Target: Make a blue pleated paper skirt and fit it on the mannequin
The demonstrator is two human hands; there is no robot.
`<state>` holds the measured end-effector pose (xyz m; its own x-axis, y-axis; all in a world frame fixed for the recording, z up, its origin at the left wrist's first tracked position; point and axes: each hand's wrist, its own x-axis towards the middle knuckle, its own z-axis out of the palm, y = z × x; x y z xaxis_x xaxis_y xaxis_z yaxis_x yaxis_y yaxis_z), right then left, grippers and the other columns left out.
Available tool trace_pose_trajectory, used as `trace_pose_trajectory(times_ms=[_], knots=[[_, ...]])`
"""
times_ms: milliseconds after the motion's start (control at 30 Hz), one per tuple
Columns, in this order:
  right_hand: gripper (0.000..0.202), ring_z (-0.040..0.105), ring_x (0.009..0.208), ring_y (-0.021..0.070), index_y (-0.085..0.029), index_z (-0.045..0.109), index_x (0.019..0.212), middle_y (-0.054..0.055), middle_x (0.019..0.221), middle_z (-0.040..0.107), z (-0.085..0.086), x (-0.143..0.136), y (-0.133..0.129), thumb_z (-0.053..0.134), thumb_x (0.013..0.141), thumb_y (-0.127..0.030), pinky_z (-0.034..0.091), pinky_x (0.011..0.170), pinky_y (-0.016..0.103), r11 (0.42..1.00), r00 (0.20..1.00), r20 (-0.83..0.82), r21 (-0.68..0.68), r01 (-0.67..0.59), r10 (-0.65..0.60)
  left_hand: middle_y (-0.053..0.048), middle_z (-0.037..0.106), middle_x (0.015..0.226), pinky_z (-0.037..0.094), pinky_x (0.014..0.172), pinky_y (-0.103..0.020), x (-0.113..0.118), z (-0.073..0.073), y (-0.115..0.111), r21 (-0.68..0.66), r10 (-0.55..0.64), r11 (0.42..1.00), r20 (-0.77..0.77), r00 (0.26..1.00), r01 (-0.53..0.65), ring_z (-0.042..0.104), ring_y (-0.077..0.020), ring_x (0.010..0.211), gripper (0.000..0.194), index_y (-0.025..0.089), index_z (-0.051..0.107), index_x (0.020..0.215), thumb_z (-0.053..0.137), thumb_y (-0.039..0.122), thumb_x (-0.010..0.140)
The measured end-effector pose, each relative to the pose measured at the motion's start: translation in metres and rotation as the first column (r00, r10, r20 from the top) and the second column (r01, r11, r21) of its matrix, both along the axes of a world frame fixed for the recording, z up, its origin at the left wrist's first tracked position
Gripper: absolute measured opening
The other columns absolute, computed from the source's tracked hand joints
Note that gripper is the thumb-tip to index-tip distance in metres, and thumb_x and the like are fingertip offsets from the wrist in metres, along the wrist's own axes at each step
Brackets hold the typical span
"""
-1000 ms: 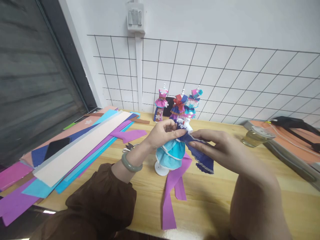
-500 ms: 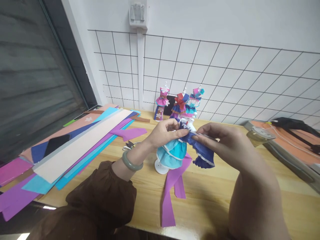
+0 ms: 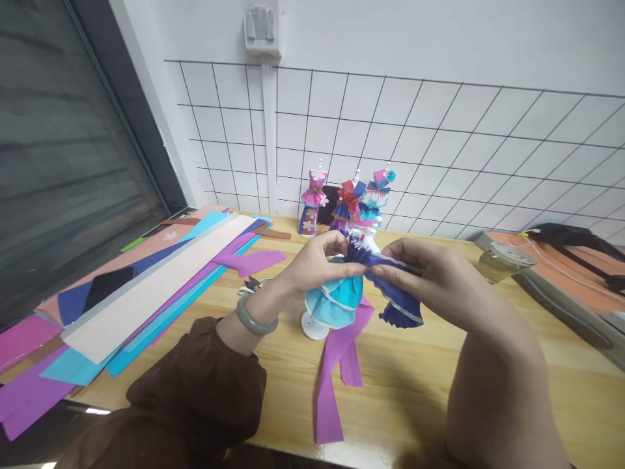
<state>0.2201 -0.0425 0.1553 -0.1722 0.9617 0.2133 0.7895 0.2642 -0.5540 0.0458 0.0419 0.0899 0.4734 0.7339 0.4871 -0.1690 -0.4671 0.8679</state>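
A dark blue gathered strip with white edging (image 3: pixel 401 305) is pinched between my two hands. My left hand (image 3: pixel 325 262) grips its gathered end, and my right hand (image 3: pixel 422 270) holds it a little further along, the free part hanging below. Just behind and under my left hand stands a small white dress form wearing a light blue tiered skirt (image 3: pixel 334 303), on a round white base (image 3: pixel 314 326). My fingers and the strip hide much of its upper body. A purple strip (image 3: pixel 328 397) lies on the table beside the base.
Three dressed miniature forms (image 3: pixel 315 195) stand by the wall grid. Long coloured strips (image 3: pixel 166 286) and a phone (image 3: pixel 108 286) cover the left side, with small scissors (image 3: pixel 251 284) nearby. A lidded cup (image 3: pixel 505 262) and a bag (image 3: pixel 581 280) are at the right.
The blue strip has turned slightly between my fingers, so more of its gathered face and white edge shows. Both hands remain closed on it. The view has shifted a little.
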Motion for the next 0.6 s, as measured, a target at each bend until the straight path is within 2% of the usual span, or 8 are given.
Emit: trace_pose_trajectory(times_ms=[167, 433, 600], knots=[[0.033, 0.056, 0.052, 0.0136, -0.017, 0.062, 0.076, 0.003, 0.063, 0.063, -0.0013, 0.0010, 0.0002, 0.055, 0.081, -0.049, 0.040, 0.044, 0.024, 0.999, 1.000, -0.015, -0.049, -0.006, 0.005, 0.001, 0.049, 0.072, 0.039, 0.066, -0.025, -0.0005, 0.0009, -0.0013, -0.002, 0.007, 1.000, -0.004, 1.000, -0.007, 0.046, -0.0100, 0.069, 0.036, 0.016, 0.050, 0.074, 0.076, 0.037, 0.060], [0.036, 0.052, 0.050, 0.0128, -0.017, 0.064, 0.072, 0.001, 0.059, 0.061, -0.0030, -0.0013, 0.0001, 0.055, 0.080, -0.051, 0.035, 0.043, 0.024, 0.998, 0.998, 0.009, 0.024, 0.064, -0.064, 0.001, 0.050, 0.074, 0.039, 0.069, -0.026, -0.0002, 0.0019, -0.0005, 0.028, -0.008, 1.000, -0.030, 1.000, 0.009, 0.048, -0.0109, 0.072, 0.038, 0.016, 0.049, 0.074, 0.077, 0.037, 0.058], [0.036, 0.052, 0.046, 0.0127, -0.017, 0.064, 0.073, 0.001, 0.055, 0.059, -0.0060, -0.0005, -0.0007, 0.054, 0.080, -0.050, 0.035, 0.041, 0.025, 0.997, 0.999, -0.030, 0.067, 0.034, -0.032, 0.001, 0.050, 0.074, 0.039, 0.068, -0.025, 0.0011, 0.0016, -0.0023, 0.027, 0.003, 1.000, -0.029, 1.000, -0.003, 0.048, -0.0107, 0.072, 0.040, 0.016, 0.047, 0.073, 0.077, 0.036, 0.058]])
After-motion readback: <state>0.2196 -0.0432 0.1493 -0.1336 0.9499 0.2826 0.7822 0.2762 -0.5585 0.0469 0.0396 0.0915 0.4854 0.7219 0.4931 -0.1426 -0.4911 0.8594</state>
